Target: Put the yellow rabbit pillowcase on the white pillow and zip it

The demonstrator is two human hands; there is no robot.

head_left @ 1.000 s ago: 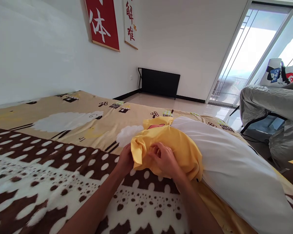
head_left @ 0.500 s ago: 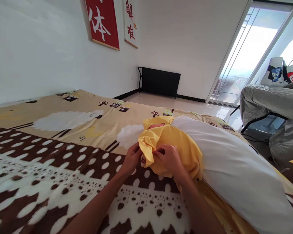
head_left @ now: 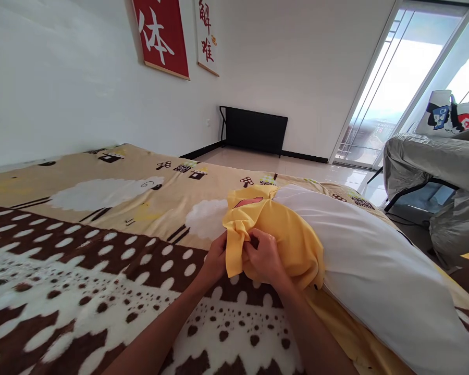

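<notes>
Fingers (head_left: 254, 237) of your right hand (head_left: 264, 255) pinch the yellow cloth (head_left: 293, 239), your left hand (head_left: 218, 256) hides its grip, and this bunching likely needs a snug hold next.

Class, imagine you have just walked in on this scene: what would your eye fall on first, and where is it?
The bright yellow cloth draws the eye first, near the middle, with the left hand and right hand at its gathered left end. Beside it, the white pillow bulges toward the lower right. High on the left wall hangs a red scroll with white writing.
</notes>
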